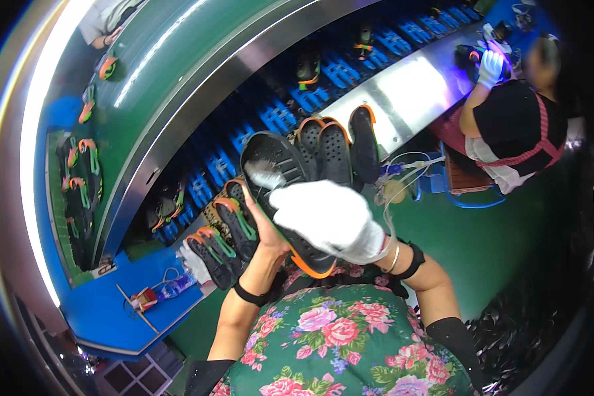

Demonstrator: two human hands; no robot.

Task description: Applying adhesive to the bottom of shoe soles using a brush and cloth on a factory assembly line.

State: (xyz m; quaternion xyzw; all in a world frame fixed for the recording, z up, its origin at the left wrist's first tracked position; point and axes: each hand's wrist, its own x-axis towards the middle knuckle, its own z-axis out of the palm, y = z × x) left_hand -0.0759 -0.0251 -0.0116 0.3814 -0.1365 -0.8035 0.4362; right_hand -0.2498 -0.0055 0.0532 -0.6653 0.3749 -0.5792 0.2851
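Note:
Sole side up, a black shoe (277,157) with an orange rim is held in front of my chest. My bare left hand (269,232) grips it along its left side. My right hand (330,214), in a white glove, is closed over the middle of the sole. A pale, blurred patch (265,173) shows on the sole beside the gloved fingers; whether it is a brush or a coating I cannot tell. Just beyond stand black perforated shoes (334,155) with orange rims. Left of my left hand is a black shoe with a green strap (237,221).
A conveyor with blue racks (277,117) curves across ahead, beside a metal ledge (389,99). On the blue table (105,310) at left lie a plastic bottle (178,285) and a thin stick (137,309). A gloved co-worker (508,125) sits at right. Cords (409,168) hang near my right arm.

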